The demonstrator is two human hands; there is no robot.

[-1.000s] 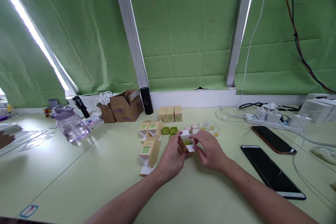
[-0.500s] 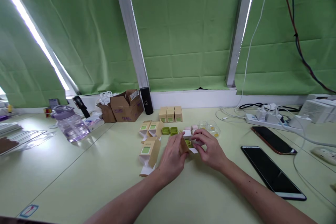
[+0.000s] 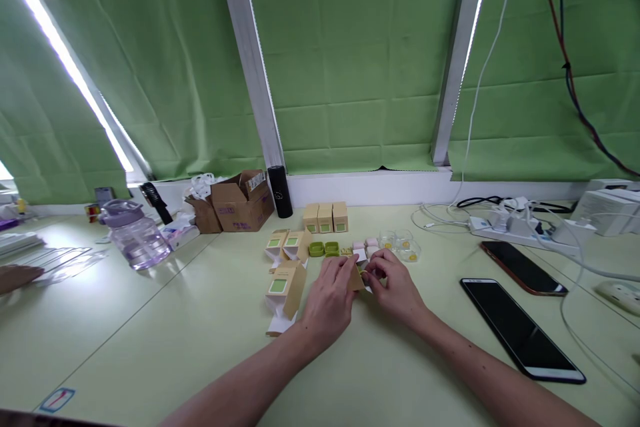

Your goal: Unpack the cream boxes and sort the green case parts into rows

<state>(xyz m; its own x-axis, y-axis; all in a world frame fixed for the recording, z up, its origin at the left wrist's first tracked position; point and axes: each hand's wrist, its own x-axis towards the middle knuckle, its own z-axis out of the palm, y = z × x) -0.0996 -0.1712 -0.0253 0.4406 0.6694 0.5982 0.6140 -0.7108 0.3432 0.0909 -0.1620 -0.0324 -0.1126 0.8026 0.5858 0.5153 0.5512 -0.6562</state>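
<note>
My left hand (image 3: pixel 329 300) and my right hand (image 3: pixel 395 288) meet over a small tan cardboard box (image 3: pixel 357 275) on the pale green table (image 3: pixel 200 333), both gripping it. Its white flap and green content are mostly hidden by my fingers. Left of my hands lie open tan boxes with green windows (image 3: pixel 284 287). Behind them sit two green cases (image 3: pixel 323 249), small pink blocks (image 3: pixel 365 245) and clear cases with yellow dots (image 3: pixel 403 245). Three closed tan boxes (image 3: pixel 325 217) stand in a row further back.
Two dark phones (image 3: pixel 520 327) lie at the right near a power strip (image 3: pixel 520 227) with cables. A brown carton (image 3: pixel 240 203), a black cylinder (image 3: pixel 280 191) and a purple-lidded bottle (image 3: pixel 134 235) stand at the left. Another person's hand (image 3: pixel 17 277) shows at the far left edge.
My hands have closed in over the small box, hiding the white flap and green inside that showed before. The other person's hand at the far left has shifted slightly.
</note>
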